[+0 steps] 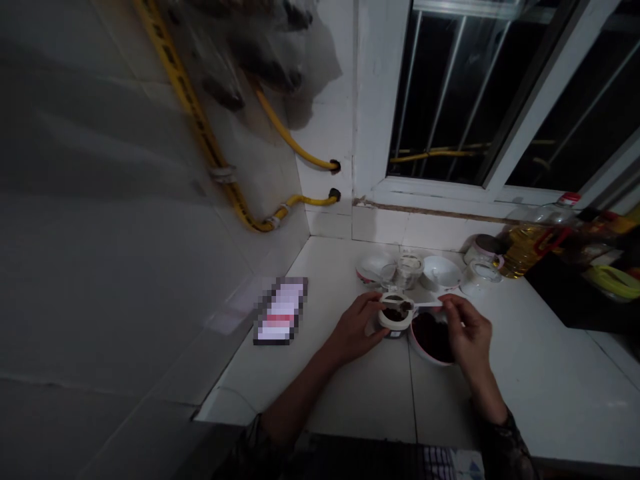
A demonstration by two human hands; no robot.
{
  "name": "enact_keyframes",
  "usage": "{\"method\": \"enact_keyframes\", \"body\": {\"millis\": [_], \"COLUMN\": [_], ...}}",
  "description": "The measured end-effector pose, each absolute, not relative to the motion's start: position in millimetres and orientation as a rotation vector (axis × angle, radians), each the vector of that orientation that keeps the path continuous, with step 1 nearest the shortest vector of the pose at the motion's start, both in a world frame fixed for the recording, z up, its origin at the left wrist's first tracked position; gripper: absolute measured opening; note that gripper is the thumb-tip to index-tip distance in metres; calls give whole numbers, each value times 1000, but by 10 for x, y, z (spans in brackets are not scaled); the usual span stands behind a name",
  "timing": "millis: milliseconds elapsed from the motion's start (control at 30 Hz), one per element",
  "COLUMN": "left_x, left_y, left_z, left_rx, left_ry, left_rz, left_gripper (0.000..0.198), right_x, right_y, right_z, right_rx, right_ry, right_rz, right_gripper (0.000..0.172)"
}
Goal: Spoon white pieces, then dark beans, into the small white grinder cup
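My left hand is closed round the side of a small jar with a white rim and a flipped-up lid. Dark contents show inside the jar. Between thumb and fingers, my right hand pinches the handle of a white spoon. The spoon's bowl end is over the jar's mouth, with a bit of dark stuff on it. Just right of the jar, partly behind my right hand, stands a white bowl holding something dark red-brown.
Behind are a white bowl, another bowl, a clear jar and a lidded jar. An oil bottle stands right, near a black box. A phone lies left, below a yellow pipe.
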State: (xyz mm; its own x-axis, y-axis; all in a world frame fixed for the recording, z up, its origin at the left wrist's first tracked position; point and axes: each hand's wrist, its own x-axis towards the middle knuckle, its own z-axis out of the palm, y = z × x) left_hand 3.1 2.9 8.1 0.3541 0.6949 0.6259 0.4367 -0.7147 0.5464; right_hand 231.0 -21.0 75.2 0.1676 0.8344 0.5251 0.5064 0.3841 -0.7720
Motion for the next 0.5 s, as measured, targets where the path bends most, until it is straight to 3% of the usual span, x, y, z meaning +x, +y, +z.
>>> {"method": "enact_keyframes", "body": {"millis": [133, 333, 500], "left_x": [34, 34, 34], "left_y": [33, 26, 36], "left_z": [72, 59, 46], "left_rx": [2338, 2351, 2364], "left_ry": [1000, 1015, 1023], "left_rz": [1300, 1287, 1266], "left_gripper": [40, 40, 41], "right_x": [2227, 2614, 2753], "right_y": [-233, -192, -110], "right_z": [705, 752, 665], "right_rx": [-1094, -1374, -1566], "right_ry": [-1956, -1558, -1695], "right_rz": [138, 189, 288], "right_gripper": [24, 26, 31]}}
